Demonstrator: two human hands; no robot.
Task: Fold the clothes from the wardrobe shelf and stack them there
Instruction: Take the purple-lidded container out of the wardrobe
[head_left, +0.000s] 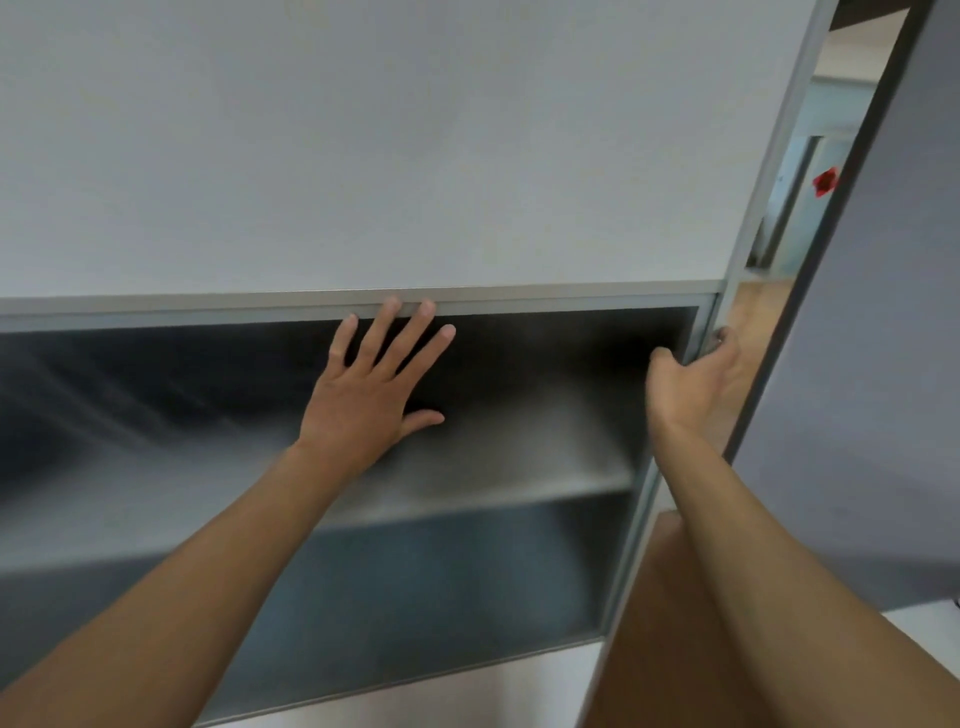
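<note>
The four fingers (387, 332) of the left hand (363, 400) are straight and fanned apart, pressed flat against a dark panel (156, 389) of a wardrobe door. The two longest fingertips reach up onto the metal rail (208, 306) that runs across the door, and the thumb sticks out to the right, also flat on the panel. This hand grasps nothing.

The right hand (691, 379) is clenched round the door frame (636, 519), the upright metal edge at the door's right side. Its thumb lies on the near face of the frame, and its other fingers (727, 338) curl round behind the edge, mostly hidden. Both bare forearms reach up from the bottom of the picture.

Above the rail, the door is a plain white panel (363, 130) that fills the upper half of the view. The dark panel below it is blurred. Through or in it, to the right of the left hand, a pale level ledge shows, which seems to be the wardrobe shelf (519, 483); what lies on it cannot be told.

To the right of the frame, a narrow strip shows a wooden floor (675, 623) and, higher up, a bright room with a small red object (826, 182), too small to tell what it is. A grey surface (883, 364) stands at the far right edge.
</note>
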